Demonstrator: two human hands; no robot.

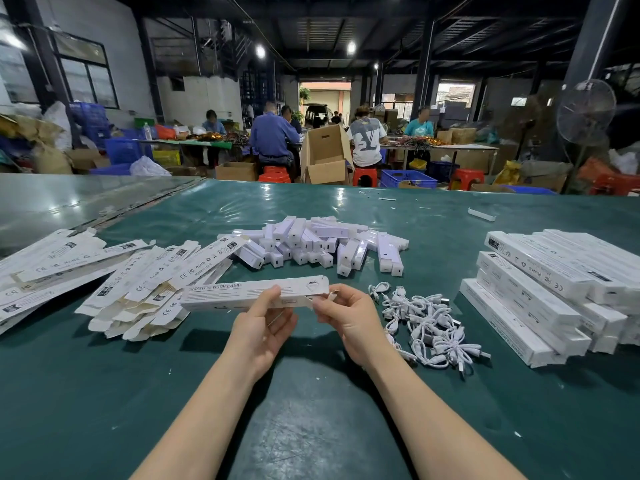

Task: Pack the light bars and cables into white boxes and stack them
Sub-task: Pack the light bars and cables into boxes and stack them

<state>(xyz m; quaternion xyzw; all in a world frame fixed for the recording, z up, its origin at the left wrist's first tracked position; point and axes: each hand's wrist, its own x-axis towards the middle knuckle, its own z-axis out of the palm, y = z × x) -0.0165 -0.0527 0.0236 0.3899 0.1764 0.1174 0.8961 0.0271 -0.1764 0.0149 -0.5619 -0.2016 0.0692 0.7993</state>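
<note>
Green covers the big table [104,393] in a busy workshop, and far behind it some people sit on red stools [465,177] at other tables, near a tall brown cardboard box [325,155]. Both bare hands are up over the table, close together. The left hand [263,332] holds a long white box [252,294] from below, and its fingers [268,295] are clamped on the box near the middle. The right hand [349,320] is at the right end of the same box, and its fingers [322,308] pinch the little flap there. The box lies flat across, with grey words on top. To the left, many flat boxes [121,271] that are not folded yet lie in a messy pile. Behind the hands sits a heap of small white light bars [318,242]. Just to the right of the right hand is a tangle of white cables [429,323]. Farther right, the packed boxes [540,289] are stacked in neat rows. One small white piece [481,214] lies alone far back on the table.
</note>
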